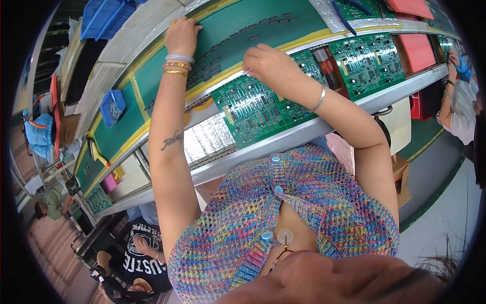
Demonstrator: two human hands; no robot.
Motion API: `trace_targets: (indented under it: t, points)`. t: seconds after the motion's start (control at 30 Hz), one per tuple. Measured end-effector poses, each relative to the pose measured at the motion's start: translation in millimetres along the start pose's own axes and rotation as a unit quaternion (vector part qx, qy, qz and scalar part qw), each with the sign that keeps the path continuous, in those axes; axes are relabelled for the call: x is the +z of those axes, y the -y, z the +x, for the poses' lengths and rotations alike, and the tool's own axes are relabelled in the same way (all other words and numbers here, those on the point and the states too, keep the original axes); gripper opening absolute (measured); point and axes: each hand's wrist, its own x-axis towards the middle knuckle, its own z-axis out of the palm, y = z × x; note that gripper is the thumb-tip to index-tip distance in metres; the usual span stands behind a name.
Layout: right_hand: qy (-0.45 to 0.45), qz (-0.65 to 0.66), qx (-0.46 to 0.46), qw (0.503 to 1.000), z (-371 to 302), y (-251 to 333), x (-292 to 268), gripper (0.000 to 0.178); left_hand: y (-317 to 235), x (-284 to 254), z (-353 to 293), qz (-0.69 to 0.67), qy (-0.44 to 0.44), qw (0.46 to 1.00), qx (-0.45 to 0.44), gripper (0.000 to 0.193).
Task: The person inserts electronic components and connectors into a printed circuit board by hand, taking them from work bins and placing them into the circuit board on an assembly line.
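My left hand is over the green work mat, beyond the board line, its fingers curled and their tips hidden. Nearer to me my right hand bends its fingers together above the far edge of a green circuit board. A small white bit shows at its fingertips; I cannot make out what it is. Black multi-pin chips lie in a slanting row on the mat between and beyond my hands. More dark chips lie grouped beside my left wrist.
A second populated board lies further right on the metal-railed line. A blue bin of small parts stands left on the mat. Blue-handled pliers rest at the far right. Other people are at lower left and far right.
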Motion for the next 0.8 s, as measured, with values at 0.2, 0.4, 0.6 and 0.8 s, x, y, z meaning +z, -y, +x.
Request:
trace_targets:
  t: [0.2, 0.4, 0.6, 0.8]
  points:
    - [0.050, -0.052, -0.040, 0.997, 5.4, 2.7, 23.2, 0.008, -4.7, -7.2, 1.5, -0.014, 0.049, 0.995, -0.088, 0.015]
    - [0.049, -0.056, -0.049, 0.996, 4.2, 2.2, 30.9, 0.008, -9.6, -12.0, -6.6, -0.047, -0.052, 0.997, -0.009, 0.012]
    - [0.039, -0.087, -0.061, 0.994, 2.5, 3.3, 31.1, 0.007, -54.6, -76.8, -52.7, -0.298, 0.011, 0.952, -0.067, 0.015]
    - [0.046, -0.114, -0.064, 0.990, 2.5, 6.2, 31.6, 0.007, -75.8, -89.5, -104.8, -0.322, 0.069, 0.938, -0.105, 0.013]
